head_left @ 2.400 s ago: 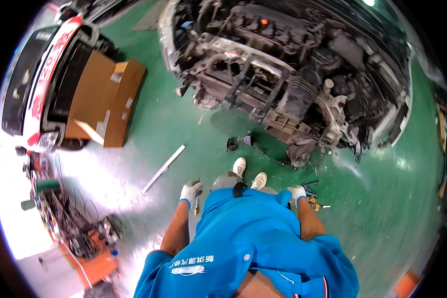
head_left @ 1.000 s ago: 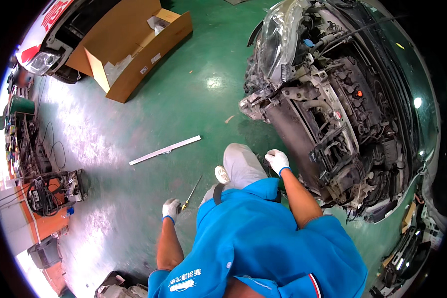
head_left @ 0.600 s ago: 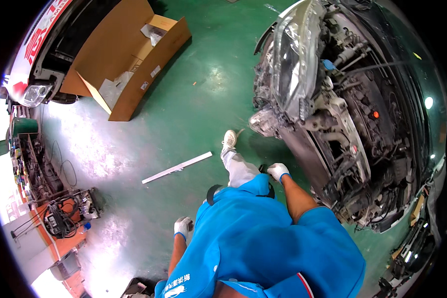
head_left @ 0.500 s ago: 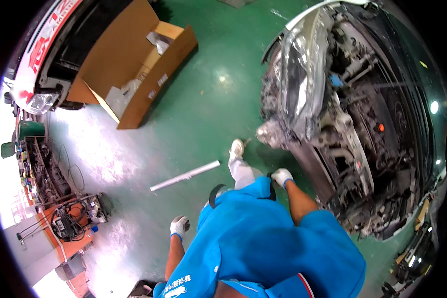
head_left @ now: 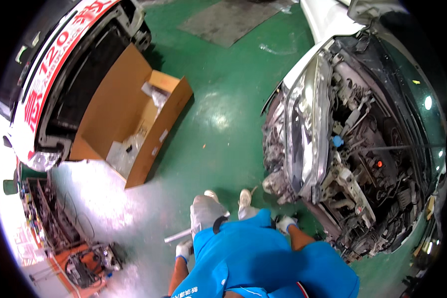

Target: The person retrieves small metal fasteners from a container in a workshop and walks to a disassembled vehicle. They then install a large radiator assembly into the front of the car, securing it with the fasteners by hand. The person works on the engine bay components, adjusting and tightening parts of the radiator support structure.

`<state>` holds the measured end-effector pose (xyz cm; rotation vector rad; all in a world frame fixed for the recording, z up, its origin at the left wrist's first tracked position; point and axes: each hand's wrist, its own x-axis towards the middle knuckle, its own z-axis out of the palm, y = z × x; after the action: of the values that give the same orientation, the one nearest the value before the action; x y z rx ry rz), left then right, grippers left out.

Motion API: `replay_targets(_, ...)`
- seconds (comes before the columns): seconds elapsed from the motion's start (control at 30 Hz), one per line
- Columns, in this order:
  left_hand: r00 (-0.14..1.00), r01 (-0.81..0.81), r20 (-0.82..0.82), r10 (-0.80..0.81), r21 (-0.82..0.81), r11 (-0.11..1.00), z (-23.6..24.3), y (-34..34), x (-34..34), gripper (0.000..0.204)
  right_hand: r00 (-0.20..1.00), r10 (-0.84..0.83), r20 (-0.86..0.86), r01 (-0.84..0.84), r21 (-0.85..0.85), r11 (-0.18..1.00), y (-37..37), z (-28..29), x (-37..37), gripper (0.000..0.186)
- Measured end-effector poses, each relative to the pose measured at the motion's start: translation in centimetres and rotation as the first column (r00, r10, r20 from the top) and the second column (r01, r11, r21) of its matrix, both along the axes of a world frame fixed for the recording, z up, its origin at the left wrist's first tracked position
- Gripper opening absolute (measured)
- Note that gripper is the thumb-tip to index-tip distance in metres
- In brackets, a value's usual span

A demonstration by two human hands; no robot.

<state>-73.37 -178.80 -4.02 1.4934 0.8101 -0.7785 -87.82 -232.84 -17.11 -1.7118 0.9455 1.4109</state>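
Note:
My left hand [head_left: 184,249], in a white glove with a blue cuff, hangs beside my left leg. Its fingers are loosely bent and apart, and nothing shows in it. Just ahead of it a long white strip [head_left: 178,235] lies on the floor, partly hidden behind my leg. On my other side, my right hand [head_left: 285,224], gloved alike, is low by my hip near the front of an opened-up car [head_left: 310,129]. Its fingers are curled; a dark patch shows at them, too small to make out.
An open cardboard box [head_left: 151,149] with clear plastic wrapping stands ahead left, beside a white and red vehicle [head_left: 35,134] with its front stripped. An orange-topped bench [head_left: 79,268] with cables and parts stands at the left. A grey mat [head_left: 223,22] lies farther ahead on the green floor.
The box, car and strip sit lower in view, and more of the far floor shows. Both my feet now show, and the strip is closer to my left leg. Both hands still hang low.

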Motion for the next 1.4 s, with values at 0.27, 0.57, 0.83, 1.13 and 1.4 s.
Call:
replay_targets(0.27,0.910,0.395,0.057,-0.412,0.187,0.899,-3.6,1.5,20.9,0.019,0.997,-0.030,-0.077,0.043,0.167,0.985,4.4,3.5,8.4,0.035)
replay_targets(0.57,0.750,0.549,0.200,-0.630,0.345,0.762,2.3,-5.9,57.1,0.015,0.927,0.240,0.288,-0.218,-0.106,0.970,5.2,4.8,29.1,0.028)
replay_targets(0.83,0.309,0.669,0.383,-0.871,0.563,0.485,-0.2,-25.2,76.3,0.049,0.927,-0.330,0.179,0.342,-0.044,0.939,-0.6,5.0,46.0,0.025)
replay_targets(1.13,0.827,0.535,0.127,-0.548,0.123,0.836,2.5,-38.1,91.2,0.023,0.615,0.598,0.514,-0.305,-0.544,0.782,-25.0,-2.7,65.6,0.028)
replay_targets(1.4,0.883,0.453,-0.178,-0.434,0.085,0.887,-1.8,-47.1,99.0,0.008,0.364,-0.694,0.621,0.763,0.228,0.605,-50.8,10.1,91.4,0.021)
